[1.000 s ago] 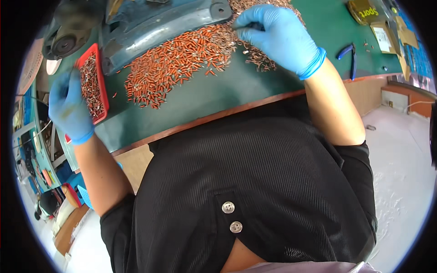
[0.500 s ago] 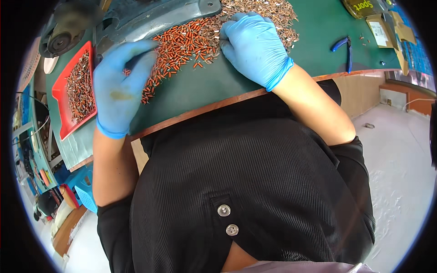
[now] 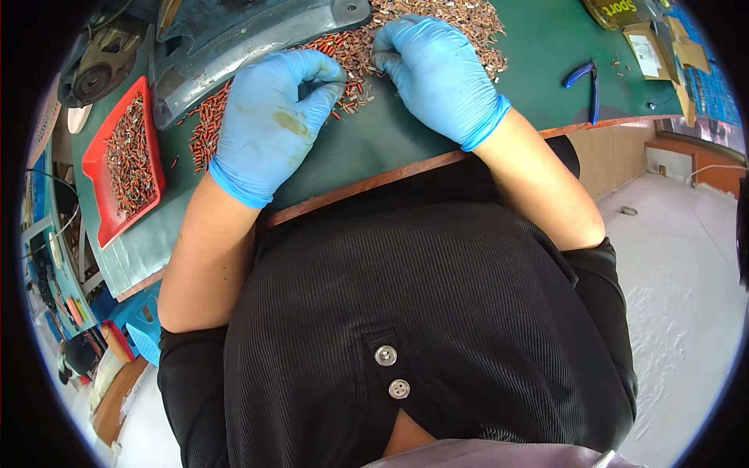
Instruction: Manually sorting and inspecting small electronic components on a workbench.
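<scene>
Both hands wear blue gloves. My left hand [image 3: 273, 125], stained on its back, is over the pile of small orange-red cylindrical parts [image 3: 207, 132] with wire ends. Its thumb and forefinger meet in a pinch at the pile's right end; whatever lies between them is too small to make out. My right hand [image 3: 441, 82] is just to the right, its fingers curled together at the edge of a heap of brownish and silvery small parts [image 3: 480, 35]. Its fingertips are partly hidden, so what they hold does not show.
A red scoop-shaped tray [image 3: 92, 168] of mixed small parts sits at the left. Behind the orange pile lies a dark grey machine base [image 3: 257, 43]. Blue-handled pliers [image 3: 594, 93] and an opened cardboard box [image 3: 651, 54] rest at the right of the green table [image 3: 374, 144].
My left hand has moved right, from beside the red tray to near my right hand, and its fingers have closed further. The right hand has barely shifted.
</scene>
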Tool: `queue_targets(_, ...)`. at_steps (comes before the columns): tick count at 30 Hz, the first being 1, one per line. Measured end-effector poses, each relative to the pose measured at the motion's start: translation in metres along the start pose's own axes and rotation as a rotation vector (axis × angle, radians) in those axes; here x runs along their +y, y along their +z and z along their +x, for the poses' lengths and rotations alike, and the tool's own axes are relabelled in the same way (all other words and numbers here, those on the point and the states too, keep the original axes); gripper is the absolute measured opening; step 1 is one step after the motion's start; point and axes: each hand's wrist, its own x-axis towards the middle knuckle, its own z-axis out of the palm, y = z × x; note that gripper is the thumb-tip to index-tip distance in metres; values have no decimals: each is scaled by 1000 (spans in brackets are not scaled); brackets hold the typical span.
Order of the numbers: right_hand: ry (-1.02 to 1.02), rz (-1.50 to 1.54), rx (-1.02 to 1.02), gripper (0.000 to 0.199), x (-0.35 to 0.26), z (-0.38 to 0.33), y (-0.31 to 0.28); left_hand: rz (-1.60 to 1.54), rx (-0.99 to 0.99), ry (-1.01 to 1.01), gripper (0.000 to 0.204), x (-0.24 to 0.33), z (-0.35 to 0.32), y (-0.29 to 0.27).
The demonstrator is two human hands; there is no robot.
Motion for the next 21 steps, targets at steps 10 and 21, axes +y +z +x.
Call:
queue_targets(10, 55, 312, 51, 9, -18, -8, -11, -221, 122, -96, 22, 9, -1, 12)
queue_targets(21, 25, 415, 224, 10, -38, 1, -31, -666, 80, -385, 18, 5, -4, 2)
